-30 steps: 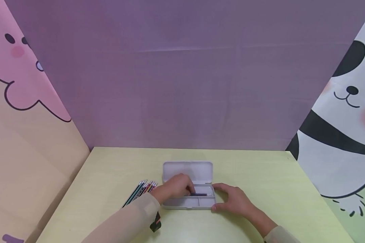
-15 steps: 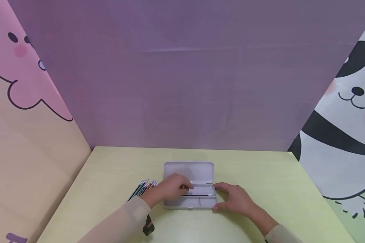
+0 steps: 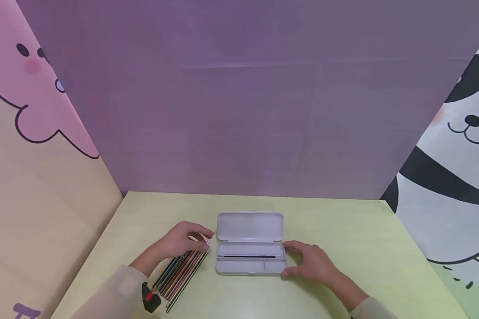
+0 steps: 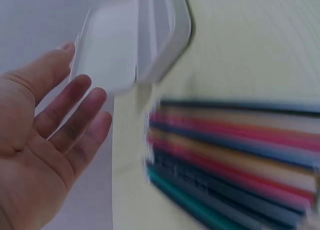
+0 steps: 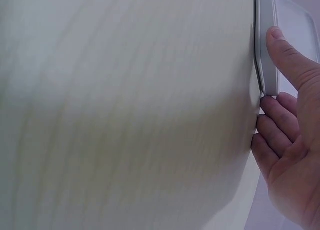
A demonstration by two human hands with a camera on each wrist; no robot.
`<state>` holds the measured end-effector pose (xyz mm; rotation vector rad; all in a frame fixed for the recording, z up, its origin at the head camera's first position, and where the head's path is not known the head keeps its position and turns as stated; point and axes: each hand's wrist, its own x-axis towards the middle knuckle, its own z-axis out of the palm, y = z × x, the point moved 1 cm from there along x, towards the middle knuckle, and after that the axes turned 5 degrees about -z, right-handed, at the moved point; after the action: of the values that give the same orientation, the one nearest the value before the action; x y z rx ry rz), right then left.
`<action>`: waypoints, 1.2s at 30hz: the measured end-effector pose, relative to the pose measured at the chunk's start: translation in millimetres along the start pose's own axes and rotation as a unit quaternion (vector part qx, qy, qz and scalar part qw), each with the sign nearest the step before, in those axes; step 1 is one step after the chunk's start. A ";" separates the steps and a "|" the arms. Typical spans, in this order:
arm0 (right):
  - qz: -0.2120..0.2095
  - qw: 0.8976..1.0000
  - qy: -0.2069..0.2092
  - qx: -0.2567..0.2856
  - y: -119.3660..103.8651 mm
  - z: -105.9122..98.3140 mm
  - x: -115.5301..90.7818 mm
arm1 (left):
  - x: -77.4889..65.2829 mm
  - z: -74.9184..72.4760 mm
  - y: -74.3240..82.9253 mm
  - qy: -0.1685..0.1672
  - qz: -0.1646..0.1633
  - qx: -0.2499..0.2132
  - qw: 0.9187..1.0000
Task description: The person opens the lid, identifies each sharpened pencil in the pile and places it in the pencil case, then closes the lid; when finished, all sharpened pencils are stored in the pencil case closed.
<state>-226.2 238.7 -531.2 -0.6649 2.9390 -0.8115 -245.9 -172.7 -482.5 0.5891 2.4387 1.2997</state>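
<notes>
An open white pencil case (image 3: 250,226) stands on the table with its lid tipped back. One dark pencil (image 3: 247,256) lies lengthwise in its back compartment; the front compartments hold nothing visible. My right hand (image 3: 309,263) grips the case's right end, thumb (image 5: 287,52) at the front corner and forefinger at the back one. To the left of the case, a row of coloured pencils (image 3: 181,274) lies slanted side by side. Over their far ends is my left hand (image 3: 179,241), empty, its thumb and fingers spread apart. The left wrist view shows its loosely bent fingers (image 4: 82,122) near the pencils (image 4: 225,155).
The pale wooden table (image 3: 335,221) meets a purple backdrop (image 3: 239,110) behind. Side panels carry a pink cartoon figure (image 3: 60,119) on the left and a panda (image 3: 447,190) on the right. A black wrist device (image 3: 151,301) hangs under the left sleeve.
My left hand has let go of the dark pencil in the case and moved left, over the coloured pencils. The right hand has stayed on the case.
</notes>
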 end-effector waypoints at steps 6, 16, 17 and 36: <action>-0.012 1.000 0.000 0.002 0.6 2.0 -1.8 | -24.9 -25.2 -37.8 0.009 -0.016 -0.007 1.000; -0.004 1.000 0.003 0.002 1.1 2.8 -2.4 | -51.3 -42.0 -84.6 -0.013 -0.045 -0.024 0.999; -0.005 1.000 0.003 0.002 1.6 3.0 -2.1 | -52.1 -42.5 -86.2 -0.014 -0.045 -0.023 0.999; -0.001 1.000 0.009 0.007 1.6 2.0 -2.3 | -48.0 -35.2 -96.1 0.006 -0.009 0.010 1.000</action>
<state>-224.5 239.9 -534.0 -0.6627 2.9456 -0.8426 -240.4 -269.7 -540.3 0.5663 2.4634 1.2763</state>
